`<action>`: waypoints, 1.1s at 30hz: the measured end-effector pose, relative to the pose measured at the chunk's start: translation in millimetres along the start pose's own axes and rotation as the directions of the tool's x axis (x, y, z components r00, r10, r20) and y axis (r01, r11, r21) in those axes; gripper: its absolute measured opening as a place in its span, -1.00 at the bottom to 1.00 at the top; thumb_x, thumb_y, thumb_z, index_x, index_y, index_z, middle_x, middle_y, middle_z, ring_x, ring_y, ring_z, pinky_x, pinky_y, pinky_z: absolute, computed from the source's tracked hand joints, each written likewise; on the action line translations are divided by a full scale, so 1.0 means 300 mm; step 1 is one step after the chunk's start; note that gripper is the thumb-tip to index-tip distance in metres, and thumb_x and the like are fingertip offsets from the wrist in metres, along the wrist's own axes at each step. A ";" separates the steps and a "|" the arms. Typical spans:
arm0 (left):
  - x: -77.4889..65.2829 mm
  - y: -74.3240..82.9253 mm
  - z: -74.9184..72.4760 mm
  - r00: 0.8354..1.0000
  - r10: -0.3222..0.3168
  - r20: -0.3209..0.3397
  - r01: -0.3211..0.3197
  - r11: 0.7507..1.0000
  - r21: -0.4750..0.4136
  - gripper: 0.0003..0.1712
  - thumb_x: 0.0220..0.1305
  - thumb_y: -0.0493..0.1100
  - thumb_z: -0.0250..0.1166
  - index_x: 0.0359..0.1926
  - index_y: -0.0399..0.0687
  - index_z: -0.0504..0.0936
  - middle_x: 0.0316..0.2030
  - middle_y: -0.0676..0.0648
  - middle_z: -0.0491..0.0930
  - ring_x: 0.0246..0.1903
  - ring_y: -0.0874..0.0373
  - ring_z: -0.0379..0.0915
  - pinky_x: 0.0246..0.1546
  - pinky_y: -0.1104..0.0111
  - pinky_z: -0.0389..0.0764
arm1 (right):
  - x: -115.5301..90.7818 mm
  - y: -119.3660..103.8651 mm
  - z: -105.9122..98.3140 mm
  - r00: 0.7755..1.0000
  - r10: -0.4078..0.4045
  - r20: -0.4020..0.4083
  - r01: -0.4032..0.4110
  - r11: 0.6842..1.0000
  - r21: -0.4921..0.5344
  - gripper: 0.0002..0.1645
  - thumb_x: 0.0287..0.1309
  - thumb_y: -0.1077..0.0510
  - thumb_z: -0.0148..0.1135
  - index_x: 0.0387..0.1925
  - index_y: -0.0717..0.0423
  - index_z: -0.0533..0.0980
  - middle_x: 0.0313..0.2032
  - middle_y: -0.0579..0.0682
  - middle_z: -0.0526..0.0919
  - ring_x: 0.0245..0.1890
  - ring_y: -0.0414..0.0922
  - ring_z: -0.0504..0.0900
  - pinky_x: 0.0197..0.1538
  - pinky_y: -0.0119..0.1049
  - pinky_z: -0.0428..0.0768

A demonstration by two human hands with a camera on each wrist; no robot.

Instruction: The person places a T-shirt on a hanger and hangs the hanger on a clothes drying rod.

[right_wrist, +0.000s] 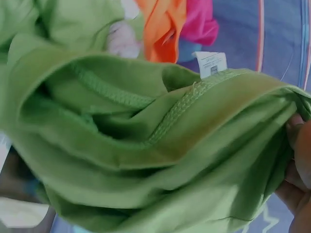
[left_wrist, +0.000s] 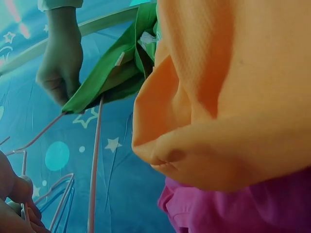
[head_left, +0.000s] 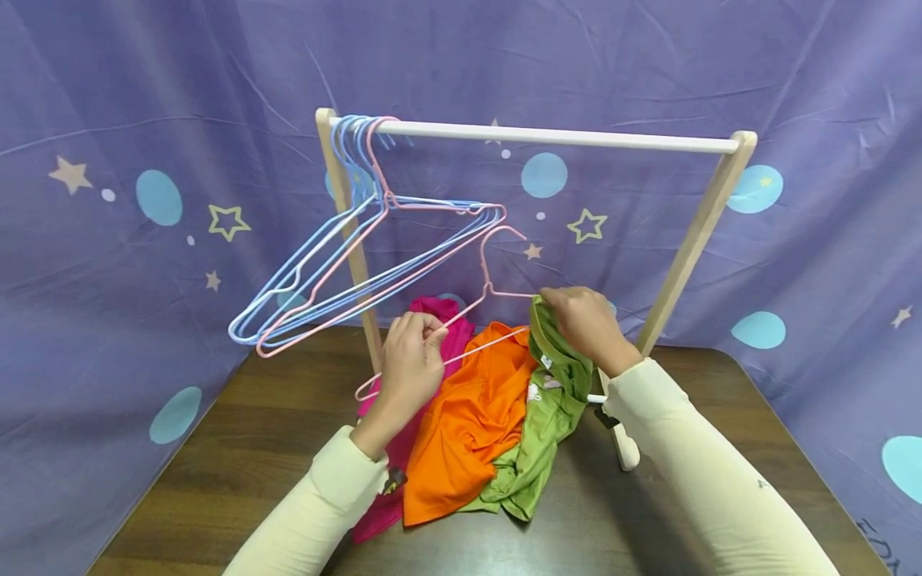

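My left hand (head_left: 413,360) pinches the left shoulder of a pink wire hanger (head_left: 488,288), whose hook points up and to the right. My right hand (head_left: 585,324) grips the edge of a green garment (head_left: 540,456) over the hanger's right end. In the right wrist view, the green garment (right_wrist: 189,141) shows a wide opening with a stitched band and a white label (right_wrist: 212,63). The hanger's lower bar runs into the green cloth (left_wrist: 104,80) in the left wrist view; its right tip is hidden there. An orange garment (head_left: 468,432) lies beside the green one.
A rack with a white rail (head_left: 547,134) and wooden posts (head_left: 695,240) stands on the brown table (head_left: 288,432). Several blue, white and pink hangers (head_left: 338,256) hang at its left end. A magenta garment (head_left: 378,512) lies partly under the orange one. A purple patterned curtain (head_left: 648,64) is behind.
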State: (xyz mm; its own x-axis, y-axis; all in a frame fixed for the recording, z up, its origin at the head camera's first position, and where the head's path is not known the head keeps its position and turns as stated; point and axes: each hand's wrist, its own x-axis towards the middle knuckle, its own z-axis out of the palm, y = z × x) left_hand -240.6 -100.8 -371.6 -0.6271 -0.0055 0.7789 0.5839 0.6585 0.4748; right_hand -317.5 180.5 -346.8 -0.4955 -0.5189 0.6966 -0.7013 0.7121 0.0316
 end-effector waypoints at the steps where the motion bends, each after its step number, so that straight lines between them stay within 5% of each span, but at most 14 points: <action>1: 0.001 0.003 0.001 1.000 -0.002 0.001 0.002 1.000 0.001 -0.87 0.28 -0.31 0.36 -0.31 -0.28 0.56 -0.44 -0.15 0.51 -0.42 -0.05 0.34 -0.29 0.19 0.38 | 0.007 -0.011 0.000 1.000 -0.004 -0.011 0.004 1.000 0.015 -0.84 0.30 0.37 0.24 -0.13 0.24 0.66 -0.32 0.16 0.77 -0.35 0.17 0.74 -0.27 0.11 0.67; 14: 0.019 0.028 0.015 0.999 -0.033 0.001 0.033 0.999 0.009 -0.88 0.28 -0.28 0.38 -0.32 -0.23 0.59 -0.42 -0.12 0.55 -0.39 -0.05 0.39 -0.37 0.19 0.43 | 0.081 -0.112 -0.003 0.995 -0.026 -0.093 0.033 0.996 0.078 -0.71 0.26 0.44 0.20 -0.05 0.27 0.70 -0.15 0.18 0.79 -0.22 0.14 0.79 -0.16 0.01 0.72; 26: 0.025 0.017 0.024 1.000 0.026 -0.008 -0.026 0.999 -0.025 -0.89 0.25 -0.34 0.39 -0.33 -0.27 0.59 -0.41 -0.15 0.53 -0.39 -0.06 0.38 -0.31 0.19 0.41 | 0.122 -0.172 -0.008 0.991 -0.053 -0.120 0.064 0.993 0.097 -0.71 0.28 0.42 0.18 -0.06 0.22 0.71 -0.18 0.16 0.79 -0.27 0.12 0.79 -0.21 0.00 0.72; 33: 0.033 0.019 0.023 0.995 0.095 -0.031 -0.093 0.995 0.043 -0.88 0.27 -0.32 0.40 -0.24 -0.25 0.62 -0.31 -0.16 0.55 -0.32 -0.11 0.39 -0.27 0.17 0.41 | 0.124 -0.164 -0.011 0.994 -0.036 -0.102 0.045 0.996 0.080 -0.69 0.26 0.42 0.16 -0.07 0.18 0.72 -0.21 0.12 0.80 -0.29 0.10 0.78 -0.27 0.03 0.70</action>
State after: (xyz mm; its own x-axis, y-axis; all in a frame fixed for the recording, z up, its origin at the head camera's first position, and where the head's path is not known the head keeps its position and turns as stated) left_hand -246.9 -92.0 -363.9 -0.5527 0.0333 0.8327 0.6171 0.6879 0.3820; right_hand -299.6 127.7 -320.2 -0.4145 -0.4933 0.7647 -0.7614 0.6483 0.0055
